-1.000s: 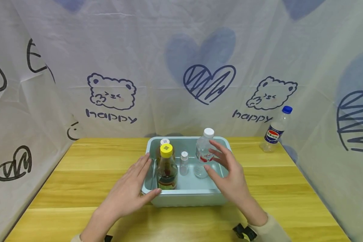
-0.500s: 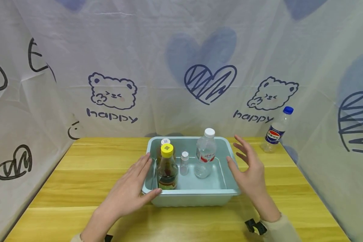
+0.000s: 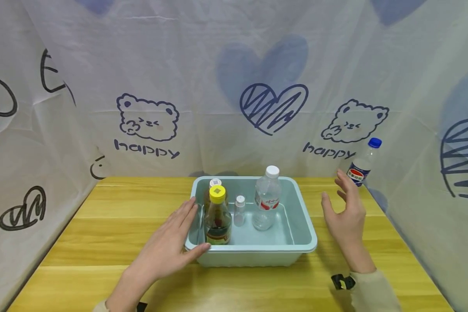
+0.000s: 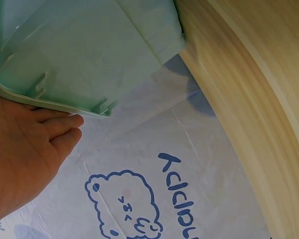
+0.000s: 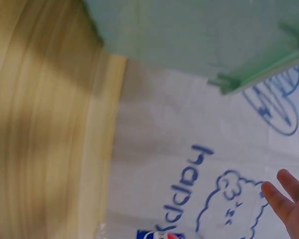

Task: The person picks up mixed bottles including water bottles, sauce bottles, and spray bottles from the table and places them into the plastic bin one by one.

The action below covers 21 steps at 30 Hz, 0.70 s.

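My left hand [image 3: 167,242] rests along the left rim of a pale blue-green plastic basin [image 3: 257,255], fingers straight; the left wrist view shows its fingers [image 4: 65,132] against the rim. To the right of the basin my right hand [image 3: 347,216] hovers over the table with fingers spread and nothing in them. Beyond its fingertips stands a clear Pepsi bottle [image 3: 358,171] with a blue cap, its lower part hidden by the hand. Inside the basin stand a yellow-capped sauce bottle [image 3: 218,221], a white-capped bottle [image 3: 215,182] partly behind it, a small clear vial [image 3: 239,212] and a clear water bottle [image 3: 267,199].
The basin sits on a wooden table [image 3: 113,221] toward its back edge. A printed white cloth [image 3: 203,130] hangs behind the table and along both sides. The Pepsi bottle is at the back right corner.
My right hand has moved right, from beside the water bottle in the basin, past the right rim toward the Pepsi bottle. My left hand stays at the left rim.
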Each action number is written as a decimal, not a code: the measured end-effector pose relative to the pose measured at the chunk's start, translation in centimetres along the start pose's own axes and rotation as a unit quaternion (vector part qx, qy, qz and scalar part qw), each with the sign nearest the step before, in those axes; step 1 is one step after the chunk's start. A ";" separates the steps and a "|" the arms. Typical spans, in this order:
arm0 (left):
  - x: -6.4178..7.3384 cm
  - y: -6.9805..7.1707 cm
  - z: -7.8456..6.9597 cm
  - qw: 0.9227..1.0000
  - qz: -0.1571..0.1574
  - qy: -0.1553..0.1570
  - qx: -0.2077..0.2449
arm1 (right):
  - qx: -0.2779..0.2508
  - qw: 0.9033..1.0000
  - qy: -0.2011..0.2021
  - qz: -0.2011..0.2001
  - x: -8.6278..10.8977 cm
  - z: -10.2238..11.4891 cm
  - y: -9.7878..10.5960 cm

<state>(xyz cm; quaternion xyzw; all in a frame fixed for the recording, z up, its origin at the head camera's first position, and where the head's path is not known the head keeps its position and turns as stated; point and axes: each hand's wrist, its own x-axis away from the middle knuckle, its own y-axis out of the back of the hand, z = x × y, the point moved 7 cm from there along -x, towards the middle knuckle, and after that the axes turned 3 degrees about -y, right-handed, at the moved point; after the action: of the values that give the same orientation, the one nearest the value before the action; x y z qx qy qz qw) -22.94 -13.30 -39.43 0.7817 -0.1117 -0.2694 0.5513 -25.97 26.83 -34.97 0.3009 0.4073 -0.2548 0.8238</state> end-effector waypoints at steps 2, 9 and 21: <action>0.0 0.0 0.0 1.000 0.001 0.000 0.000 | 0.008 1.000 -0.003 -0.010 -0.1 -0.9 0.2; 0.0 0.1 -0.1 1.000 0.000 -0.002 0.001 | 0.020 0.999 -0.010 -0.047 -0.7 -3.9 1.1; 0.0 0.1 0.0 1.000 0.001 -0.002 -0.004 | 0.044 0.995 -0.068 -0.053 -2.4 -8.9 2.0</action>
<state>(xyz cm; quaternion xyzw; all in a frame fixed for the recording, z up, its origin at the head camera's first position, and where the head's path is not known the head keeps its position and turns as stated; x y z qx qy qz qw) -22.90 -13.34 -39.32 0.7788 -0.1128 -0.2711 0.5542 -30.54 34.92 -36.79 0.2968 0.3538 -0.3362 0.8208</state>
